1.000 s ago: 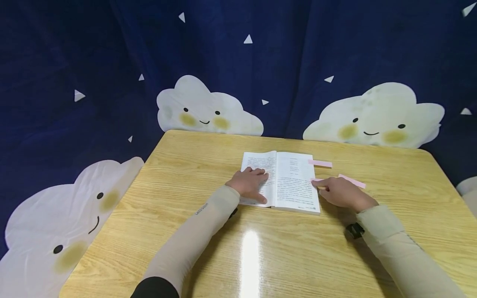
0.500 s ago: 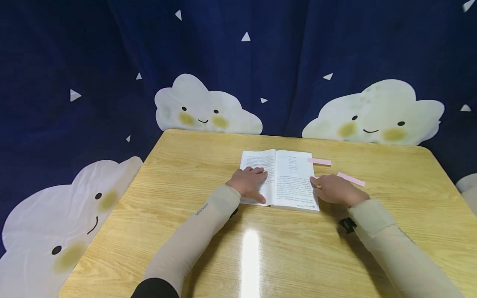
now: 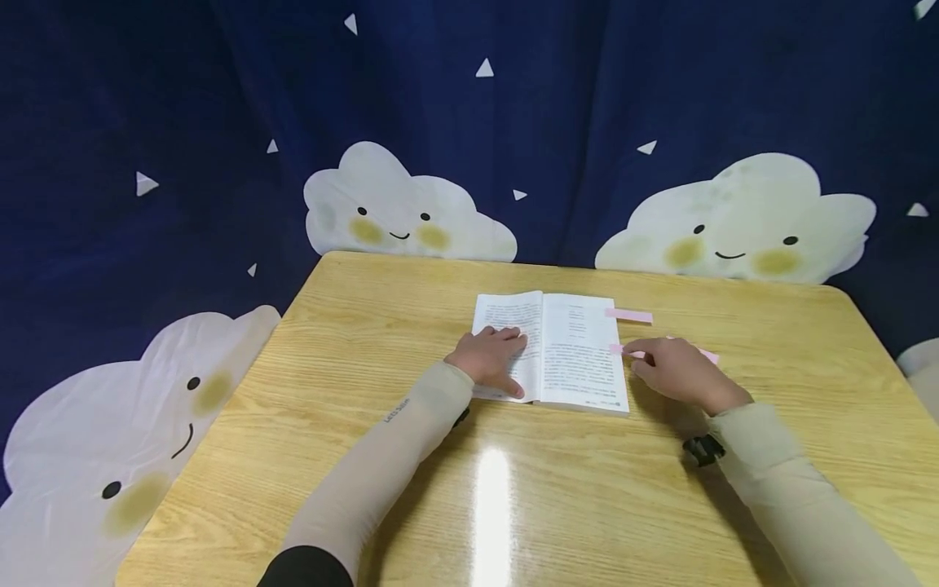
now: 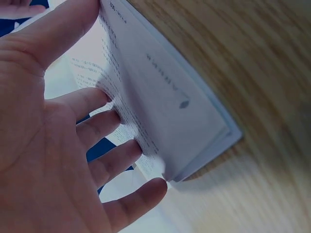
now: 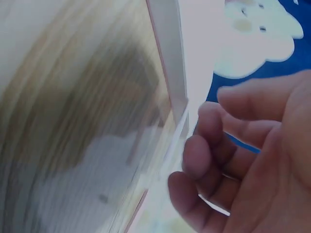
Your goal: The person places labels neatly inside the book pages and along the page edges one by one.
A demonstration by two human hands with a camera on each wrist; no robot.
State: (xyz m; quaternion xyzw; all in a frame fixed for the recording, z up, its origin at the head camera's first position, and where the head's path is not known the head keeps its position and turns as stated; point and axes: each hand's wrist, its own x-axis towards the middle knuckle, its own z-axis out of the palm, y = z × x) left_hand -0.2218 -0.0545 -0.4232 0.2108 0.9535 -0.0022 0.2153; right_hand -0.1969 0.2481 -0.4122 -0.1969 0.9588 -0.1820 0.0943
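Observation:
An open book [image 3: 579,359] with printed pages lies on the table. My left hand [image 3: 487,359] rests on its left page with spread fingers; in the left wrist view the fingertips meet the book page [image 4: 165,92]. My right hand [image 3: 678,371] is at the book's right edge, its index fingertip by a pink paper strip [image 3: 615,349] that sticks out from the page. In the right wrist view the fingers are loosely bent, with nothing visible between thumb and index. A second pink strip [image 3: 631,315] juts out higher up. Another pink strip [image 3: 709,356] is partly hidden behind the right hand.
The light wooden table [image 3: 411,310] extends around the book on all sides. Behind it hangs a dark blue curtain [image 3: 557,98] printed with white clouds and triangles. A bright light reflection shows on the tabletop near the front.
My right hand moves slightly left, then back right, and its fingertip shifts off the page edge, uncovering the middle pink strip. My left hand stays in place on the left page.

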